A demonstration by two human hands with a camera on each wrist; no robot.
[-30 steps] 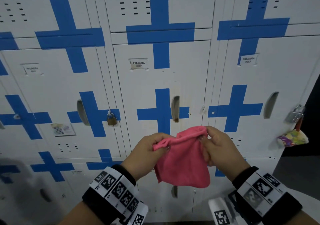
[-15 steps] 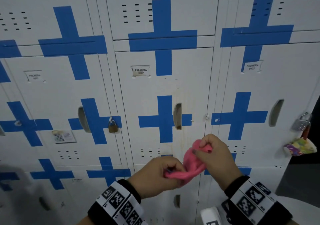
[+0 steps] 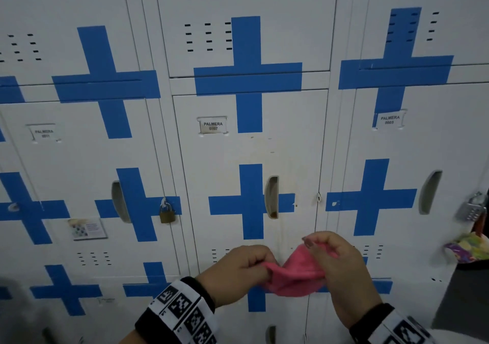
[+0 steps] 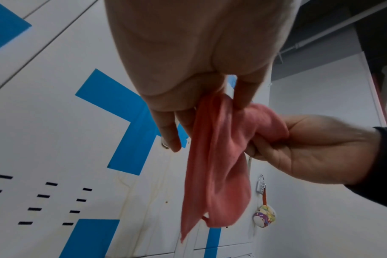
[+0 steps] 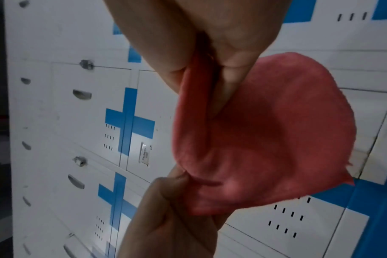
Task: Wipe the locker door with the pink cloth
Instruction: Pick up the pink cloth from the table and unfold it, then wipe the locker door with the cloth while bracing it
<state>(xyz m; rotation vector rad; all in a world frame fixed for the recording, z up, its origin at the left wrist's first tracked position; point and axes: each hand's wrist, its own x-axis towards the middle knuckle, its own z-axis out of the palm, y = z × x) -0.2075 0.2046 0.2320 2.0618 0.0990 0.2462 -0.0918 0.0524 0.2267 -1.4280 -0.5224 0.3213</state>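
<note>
The pink cloth (image 3: 293, 275) hangs bunched between both hands in front of the white locker door (image 3: 251, 153) with the blue cross and a yellowish stain. My left hand (image 3: 238, 269) pinches one edge of the pink cloth (image 4: 219, 157). My right hand (image 3: 333, 261) grips the other side, fingers curled into the folds of the pink cloth (image 5: 265, 131). In the left wrist view the right hand (image 4: 309, 148) holds a bunched end. In the right wrist view the left hand (image 5: 166, 209) pinches the lower edge. The cloth hangs apart from the door.
The door carries a recessed handle (image 3: 271, 196) and a name label (image 3: 213, 125). A brass padlock (image 3: 166, 212) hangs on the left locker. A silver combination lock (image 3: 471, 208) with a colourful pouch (image 3: 468, 248) hangs at the right edge.
The cloth, spread out flat between both hands a second ago, is now bunched into folds. Both hands sit lower in the head view, which has tilted upward.
</note>
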